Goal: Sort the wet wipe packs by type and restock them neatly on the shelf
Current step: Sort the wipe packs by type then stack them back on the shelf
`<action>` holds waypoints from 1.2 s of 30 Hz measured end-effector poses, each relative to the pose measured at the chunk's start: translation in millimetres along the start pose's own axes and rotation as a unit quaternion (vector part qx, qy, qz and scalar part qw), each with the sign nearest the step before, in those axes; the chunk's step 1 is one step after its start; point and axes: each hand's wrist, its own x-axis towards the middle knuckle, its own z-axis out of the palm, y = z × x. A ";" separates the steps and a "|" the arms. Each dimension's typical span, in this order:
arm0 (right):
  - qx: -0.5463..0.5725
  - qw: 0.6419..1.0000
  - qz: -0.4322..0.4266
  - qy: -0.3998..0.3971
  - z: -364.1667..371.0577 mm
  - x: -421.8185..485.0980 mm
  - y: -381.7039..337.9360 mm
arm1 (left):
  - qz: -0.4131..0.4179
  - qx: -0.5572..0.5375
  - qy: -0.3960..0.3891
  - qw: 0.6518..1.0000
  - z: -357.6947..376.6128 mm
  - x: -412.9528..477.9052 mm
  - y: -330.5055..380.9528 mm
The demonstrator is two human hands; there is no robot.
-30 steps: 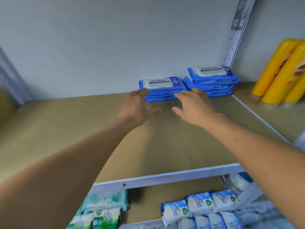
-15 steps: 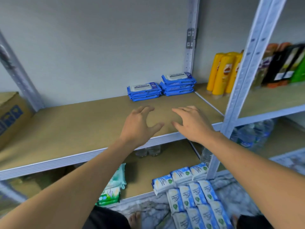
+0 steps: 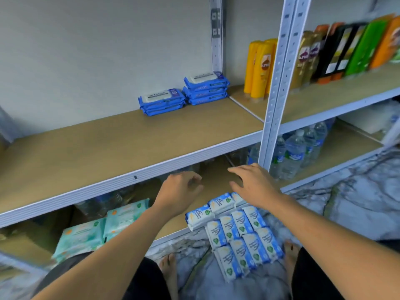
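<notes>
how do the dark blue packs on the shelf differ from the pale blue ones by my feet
Colour: the dark blue packs are deep blue with white lids; the pale blue packs are white and light blue with green marks.
Place: dark blue packs sit at the back of the shelf; pale blue packs lie low, near the feet.
Layout: dark ones stacked; pale ones in rows.
Both are flat rectangular packs.

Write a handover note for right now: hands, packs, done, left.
Left hand: loosely curled, holds nothing. Right hand: fingers spread, empty, above the small white-and-blue wipe packs at the lower shelf's edge and floor.
Done: dark blue flat wipe packs in two stacks at the back of the tan middle shelf.
Left: white-and-blue packs and pale green wipe packs on the lower shelf, not yet restocked.
</notes>
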 end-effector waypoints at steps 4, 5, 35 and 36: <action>0.023 0.998 0.030 -0.042 41.2 -7.2 13.4 | -0.061 -0.006 -0.052 0.997 37.0 5.5 -35.3; 0.024 0.998 0.037 -0.053 53.1 -7.2 17.0 | -0.077 -0.006 -0.065 0.995 46.6 7.7 -44.7; -0.084 0.959 -0.065 -0.262 278.9 160.1 97.3 | -0.205 -0.042 -0.225 0.952 245.0 76.0 -225.8; -0.089 0.954 -0.064 -0.278 281.0 161.3 98.1 | -0.207 -0.042 -0.224 0.951 245.8 76.5 -226.9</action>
